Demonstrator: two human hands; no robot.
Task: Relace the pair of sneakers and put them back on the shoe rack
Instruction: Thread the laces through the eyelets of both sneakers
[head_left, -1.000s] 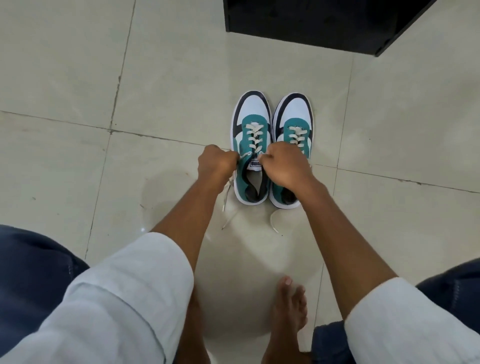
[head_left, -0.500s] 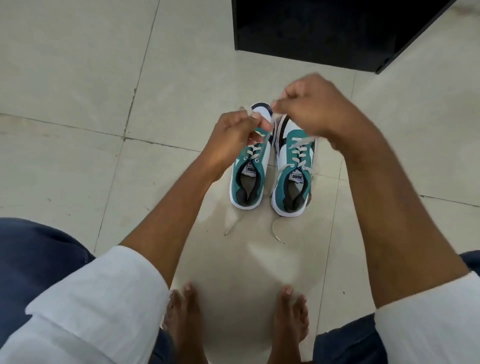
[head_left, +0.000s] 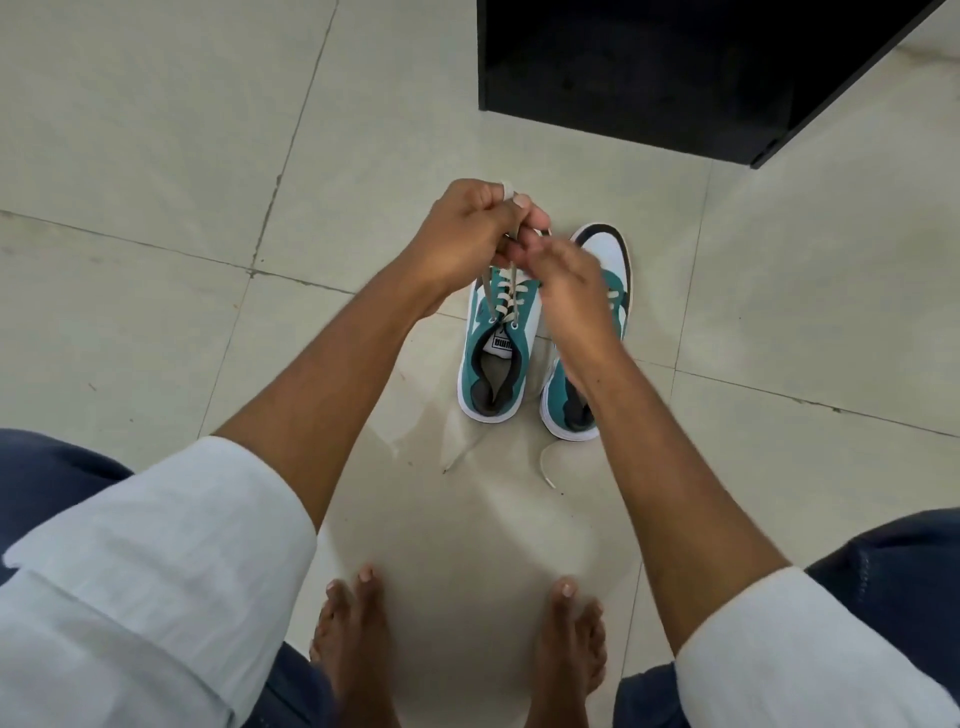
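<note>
Two teal, white and black sneakers stand side by side on the floor, toes pointing away from me. The left sneaker (head_left: 496, 353) has cream laces rising from its top eyelets. My left hand (head_left: 462, 236) is closed on those laces above the shoe's toe. My right hand (head_left: 569, 280) meets it there, fingers pinching the same laces, and it covers much of the right sneaker (head_left: 605, 260). A loose lace end (head_left: 545, 467) of the right sneaker lies on the floor behind its heel.
A black piece of furniture (head_left: 675, 78) stands on the pale tiled floor beyond the shoes. My bare feet (head_left: 457, 639) are planted near the bottom, close behind the sneakers. My knees in dark trousers frame both sides.
My hands first rose from the left sneaker's collar, pulling its laces upward. Now they have come together above the shoe's toe, the right hand having moved left and down to meet the left.
</note>
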